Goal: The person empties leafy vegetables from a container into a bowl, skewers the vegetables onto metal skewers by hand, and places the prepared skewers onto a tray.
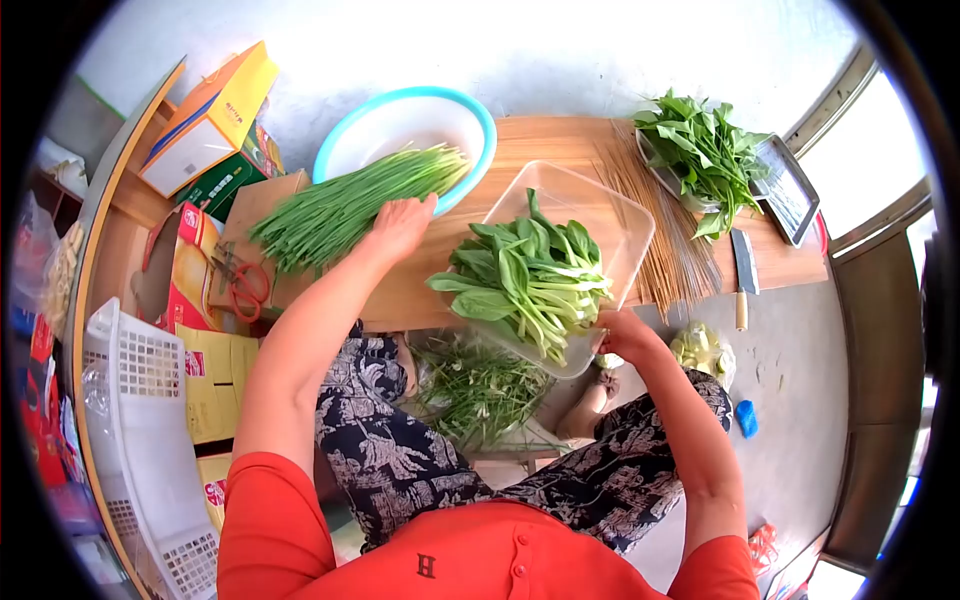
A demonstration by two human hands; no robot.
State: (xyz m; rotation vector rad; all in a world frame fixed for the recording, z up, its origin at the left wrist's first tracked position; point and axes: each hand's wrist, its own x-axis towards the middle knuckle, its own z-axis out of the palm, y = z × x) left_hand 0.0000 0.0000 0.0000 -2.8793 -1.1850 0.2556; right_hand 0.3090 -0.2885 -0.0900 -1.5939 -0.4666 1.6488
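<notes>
**Right hand [625,336] on the clear tray [628,228], left hand [404,222] at the basin [402,95]**

My right hand grasps the tray's near right corner; my left hand bends at the basin's near edge, and I cannot tell whether it grips the rim or the long green stalks [350,205]. Those stalks lie beyond and left of it, slanting from far right to near left, pale ends over the basin. Leafy greens [525,265] fill the tray between my hands, stems toward the right, nearer one, leaves pointing away and left. The loaded tray stands between my right hand and the stalks. Beyond that hand, thin brown strands [655,225] lie on the bench [560,135]; farther right is a knife [745,270], handle toward me. Scissors [236,270] lie left of my left hand.
</notes>
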